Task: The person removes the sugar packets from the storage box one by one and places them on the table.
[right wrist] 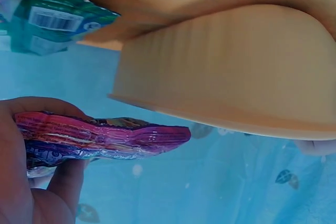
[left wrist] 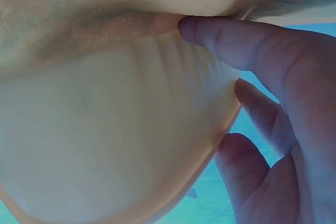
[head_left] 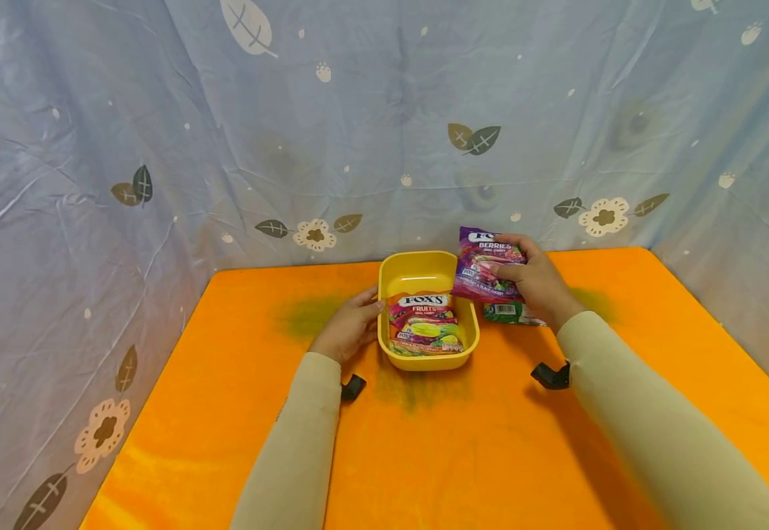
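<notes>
In the head view, a yellow plastic tub [head_left: 427, 363] stands on the orange cloth, with a red Fox's Fruits candy bag [head_left: 426, 324] lying face up inside. My left hand [head_left: 351, 326] rests against its left side, fingertips on the outer wall and at the rim. Between thumb and fingers, my right hand [head_left: 535, 280] pinches a purple Fox's Berries candy bag [head_left: 480, 269] above the tub's right rim. The right wrist view shows that purple bag edge-on, apart from the tub wall [right wrist: 226, 66]. A green packet [head_left: 506, 313] lies right of the tub, partly hidden under the right hand.
The orange cloth [head_left: 410, 456] covers the table. Blue patterned curtains [head_left: 371, 147] stand close behind the tub and along both sides. Black wrist mounts [head_left: 552, 376] stick out inward from both sleeves.
</notes>
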### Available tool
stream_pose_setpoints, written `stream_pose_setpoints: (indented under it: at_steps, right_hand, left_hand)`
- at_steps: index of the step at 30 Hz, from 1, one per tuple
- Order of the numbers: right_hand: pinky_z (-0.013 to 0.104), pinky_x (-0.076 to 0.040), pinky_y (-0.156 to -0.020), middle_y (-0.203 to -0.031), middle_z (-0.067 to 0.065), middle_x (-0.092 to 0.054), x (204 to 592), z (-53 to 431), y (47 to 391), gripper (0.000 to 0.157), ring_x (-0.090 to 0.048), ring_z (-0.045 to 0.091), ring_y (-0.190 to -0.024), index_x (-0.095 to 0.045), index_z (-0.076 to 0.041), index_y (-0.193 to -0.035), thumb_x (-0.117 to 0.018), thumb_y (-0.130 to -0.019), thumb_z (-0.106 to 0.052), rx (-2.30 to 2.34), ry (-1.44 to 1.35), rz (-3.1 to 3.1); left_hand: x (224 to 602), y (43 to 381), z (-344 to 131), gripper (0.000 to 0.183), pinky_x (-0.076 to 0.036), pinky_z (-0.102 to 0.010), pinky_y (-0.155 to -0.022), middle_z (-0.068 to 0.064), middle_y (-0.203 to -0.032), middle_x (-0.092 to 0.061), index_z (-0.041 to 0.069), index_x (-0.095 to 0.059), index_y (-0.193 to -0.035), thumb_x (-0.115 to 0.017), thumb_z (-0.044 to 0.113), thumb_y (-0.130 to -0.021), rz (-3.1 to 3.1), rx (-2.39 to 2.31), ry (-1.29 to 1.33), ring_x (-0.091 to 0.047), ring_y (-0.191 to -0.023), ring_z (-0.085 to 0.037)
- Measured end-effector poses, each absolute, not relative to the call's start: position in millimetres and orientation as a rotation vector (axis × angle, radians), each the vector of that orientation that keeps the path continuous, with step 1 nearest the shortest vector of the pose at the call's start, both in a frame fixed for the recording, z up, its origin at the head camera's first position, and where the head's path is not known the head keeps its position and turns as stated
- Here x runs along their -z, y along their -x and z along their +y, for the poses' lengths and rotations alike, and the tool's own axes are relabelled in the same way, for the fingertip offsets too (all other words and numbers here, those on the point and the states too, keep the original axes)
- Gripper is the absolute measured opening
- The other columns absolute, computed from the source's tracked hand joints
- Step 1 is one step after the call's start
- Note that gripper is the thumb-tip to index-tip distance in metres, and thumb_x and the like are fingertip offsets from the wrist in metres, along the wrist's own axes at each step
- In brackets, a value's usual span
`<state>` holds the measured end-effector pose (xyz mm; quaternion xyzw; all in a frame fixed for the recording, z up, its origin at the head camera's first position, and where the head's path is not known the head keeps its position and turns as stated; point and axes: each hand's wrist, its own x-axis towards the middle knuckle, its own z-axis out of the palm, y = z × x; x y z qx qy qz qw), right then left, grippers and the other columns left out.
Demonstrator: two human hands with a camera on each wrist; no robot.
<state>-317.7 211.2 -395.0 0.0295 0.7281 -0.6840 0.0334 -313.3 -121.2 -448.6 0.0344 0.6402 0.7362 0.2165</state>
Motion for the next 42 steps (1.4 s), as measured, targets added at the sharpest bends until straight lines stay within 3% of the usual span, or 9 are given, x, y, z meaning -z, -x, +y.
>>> stream_pose_setpoints:
  at_steps: [23, 36, 42]
  right_hand:
    - [0.037, -0.053, -0.083, -0.144, 0.011, -0.024, 401.2, 276.5, 311.2, 0.064, -0.048, 0.035, -0.11, -0.032, -0.035, -0.148, -0.063, -0.094, -0.02, 2.05, -0.165, 2.262]
    - [0.034, -0.052, -0.085, -0.148, 0.015, -0.015, 410.0, 318.0, 304.4, 0.067, -0.04, 0.038, -0.115, -0.029, -0.041, -0.149, -0.064, -0.093, -0.029, 1.916, -0.212, 2.344]
    - [0.036, -0.052, -0.085, -0.149, 0.02, -0.015, 416.8, 331.0, 300.2, 0.069, -0.039, 0.041, -0.117, -0.027, -0.037, -0.15, -0.064, -0.093, -0.03, 1.772, -0.185, 2.425]
  left_hand:
    - [447.7, 310.7, -123.2, 0.052, -0.05, -0.038, -0.088, -0.012, -0.135, -0.052, 0.023, -0.033, -0.151, -0.049, 0.021, -0.101, 1.763, -2.043, -0.101, -0.06, -0.11, -0.027]
    - [446.1, 308.9, -122.1, 0.052, -0.049, -0.039, -0.09, -0.012, -0.137, -0.05, 0.021, -0.031, -0.152, -0.046, 0.019, -0.102, 1.752, -2.043, -0.123, -0.058, -0.113, -0.028]
    - [447.0, 308.9, -123.0, 0.051, -0.049, -0.04, -0.09, -0.012, -0.136, -0.051, 0.022, -0.031, -0.151, -0.046, 0.019, -0.102, 1.746, -2.044, -0.118, -0.058, -0.112, -0.028]
